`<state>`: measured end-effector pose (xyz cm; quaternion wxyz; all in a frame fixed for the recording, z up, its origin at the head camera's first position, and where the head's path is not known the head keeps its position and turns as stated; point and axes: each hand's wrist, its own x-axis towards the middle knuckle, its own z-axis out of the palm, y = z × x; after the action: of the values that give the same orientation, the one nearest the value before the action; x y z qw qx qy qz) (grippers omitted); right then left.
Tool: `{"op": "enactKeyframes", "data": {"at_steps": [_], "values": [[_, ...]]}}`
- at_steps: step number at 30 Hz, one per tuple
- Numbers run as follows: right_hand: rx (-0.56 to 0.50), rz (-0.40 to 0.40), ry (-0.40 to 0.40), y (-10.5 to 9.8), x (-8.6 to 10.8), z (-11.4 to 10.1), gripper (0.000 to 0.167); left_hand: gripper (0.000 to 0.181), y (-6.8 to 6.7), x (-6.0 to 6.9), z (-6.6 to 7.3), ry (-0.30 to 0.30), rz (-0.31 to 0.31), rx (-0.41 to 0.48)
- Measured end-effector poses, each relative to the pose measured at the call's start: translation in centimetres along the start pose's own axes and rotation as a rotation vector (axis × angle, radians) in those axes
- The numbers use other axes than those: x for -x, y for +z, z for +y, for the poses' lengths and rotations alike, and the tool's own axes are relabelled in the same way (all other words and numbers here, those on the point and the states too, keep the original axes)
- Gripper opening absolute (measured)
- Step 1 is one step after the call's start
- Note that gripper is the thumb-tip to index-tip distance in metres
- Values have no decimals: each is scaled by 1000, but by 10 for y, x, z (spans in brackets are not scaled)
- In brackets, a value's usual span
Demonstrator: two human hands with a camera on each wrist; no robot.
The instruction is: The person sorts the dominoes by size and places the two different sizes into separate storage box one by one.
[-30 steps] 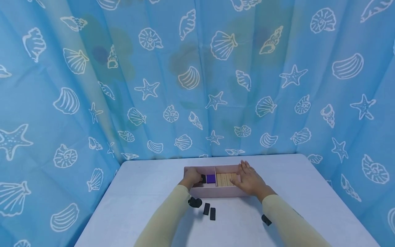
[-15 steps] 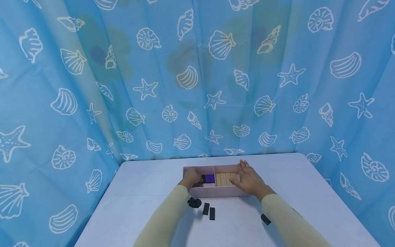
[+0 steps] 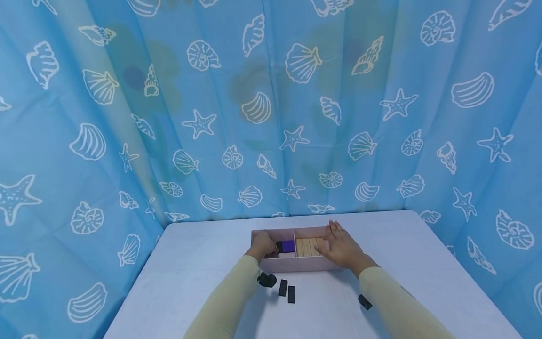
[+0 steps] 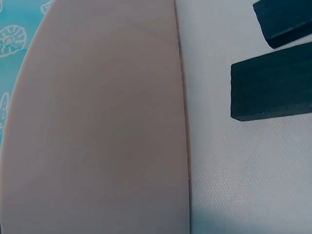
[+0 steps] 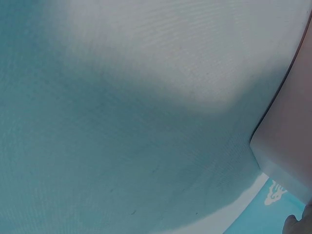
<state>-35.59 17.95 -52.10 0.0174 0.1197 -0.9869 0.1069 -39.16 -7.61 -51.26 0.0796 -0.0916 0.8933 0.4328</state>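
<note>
A pink box [image 3: 296, 265] with two compartments stands on the table. In the head view my left hand [image 3: 263, 244] reaches into the left compartment, thumb and fingers round a black block [image 3: 279, 247] that lies against a purple block [image 3: 288, 246]; its fingertips are partly hidden. My right hand [image 3: 344, 248] rests at the box's right end, fingers straight, thumb over the light wooden blocks [image 3: 308, 246] in the right compartment. The left wrist view shows the box wall [image 4: 102, 117]; in the right wrist view a bit of my right hand [image 5: 300, 224] appears at the corner.
Two black blocks [image 3: 282, 287] [image 3: 291, 294] lie on the white table [image 3: 190, 263] in front of the box. Black wrist devices [image 3: 267, 280] [image 3: 365, 302] sit below both forearms. A blue shell-patterned curtain [image 3: 271, 141] hangs behind and at the sides.
The black block at my left hand has closed the small gap to the purple block. My right hand has stayed at the box's right end. The head view has shifted slightly.
</note>
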Motion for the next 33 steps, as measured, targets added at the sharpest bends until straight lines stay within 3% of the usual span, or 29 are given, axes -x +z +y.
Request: {"op": "enactKeyframes", "data": {"at_steps": [6,17,28,33], "values": [[6,-7,-2,0,0,0,93,26,0,1,-1,26,-12,-16],[13,-23,12,-1,-1,-1,93,36,1,-2,-2,7,-23,25],[4,-12,4,0,-2,1,93,30,-2,3,2,34,-2,-65],[-4,6,-5,3,-3,2,93,20,-6,4,1,64,-31,-56]]}}
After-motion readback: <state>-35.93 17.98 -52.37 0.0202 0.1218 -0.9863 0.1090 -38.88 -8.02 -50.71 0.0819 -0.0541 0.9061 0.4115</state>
